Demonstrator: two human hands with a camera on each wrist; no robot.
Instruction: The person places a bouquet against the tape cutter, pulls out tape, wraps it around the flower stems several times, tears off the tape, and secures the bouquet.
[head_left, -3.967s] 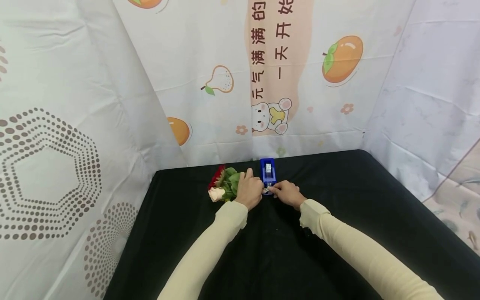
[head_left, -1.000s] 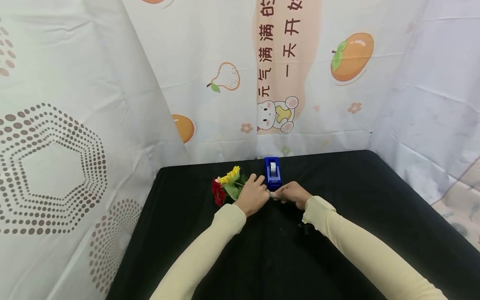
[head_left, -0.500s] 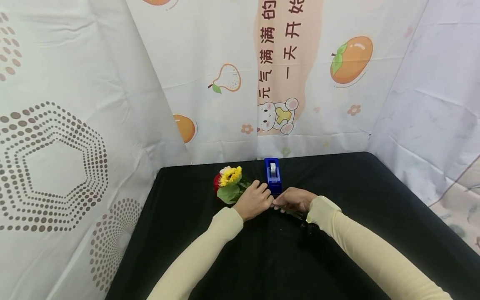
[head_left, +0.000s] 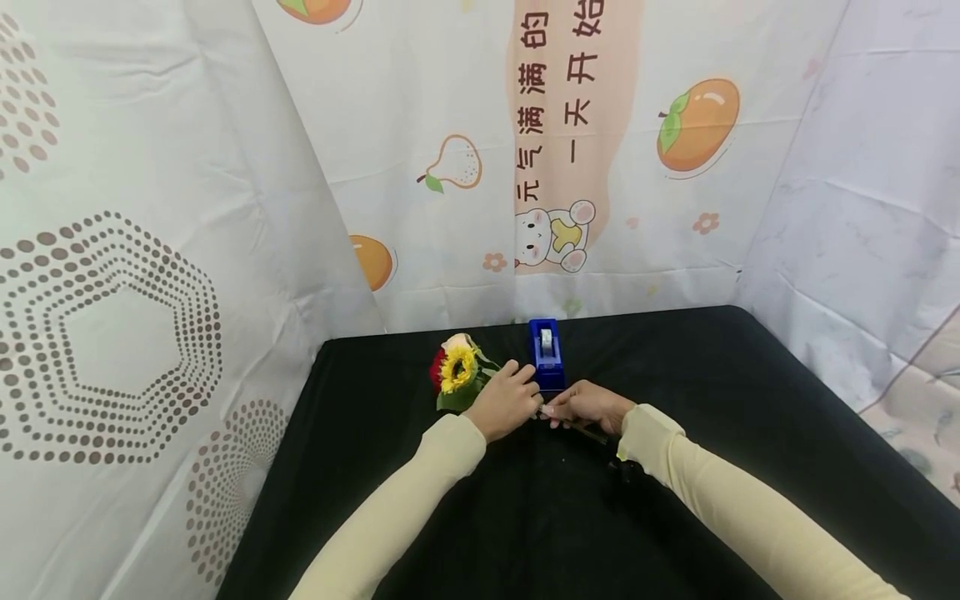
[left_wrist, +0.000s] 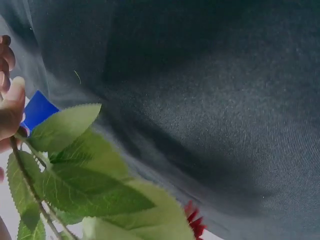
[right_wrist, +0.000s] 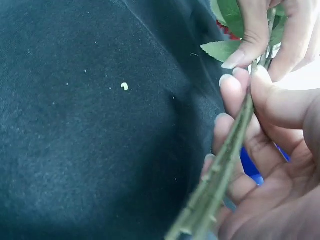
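In the head view, a small bunch of flowers lies to the left of my hands: a yellow sunflower (head_left: 458, 369), a red flower (head_left: 436, 372) and a cream rose (head_left: 456, 341). My left hand (head_left: 507, 403) grips its stems below the green leaves (left_wrist: 95, 192). Close by, my right hand (head_left: 588, 405) pinches the same stems (right_wrist: 222, 160) between thumb and fingers, and their cut ends run back across its palm. Just beyond both hands stands a blue tape dispenser (head_left: 547, 365) with a roll in it. Whether tape lies on the stems, I cannot tell.
A black cloth (head_left: 450, 517) covers the table. Patterned white curtains (head_left: 420, 233) hang behind and at both sides. One small pale scrap (right_wrist: 124, 86) lies on the cloth in the right wrist view.
The bunch has turned about its stems, bringing the sunflower round to the front and the rose to the top. Both hands have drawn back from the dispenser's front end, where they were four seconds ago.
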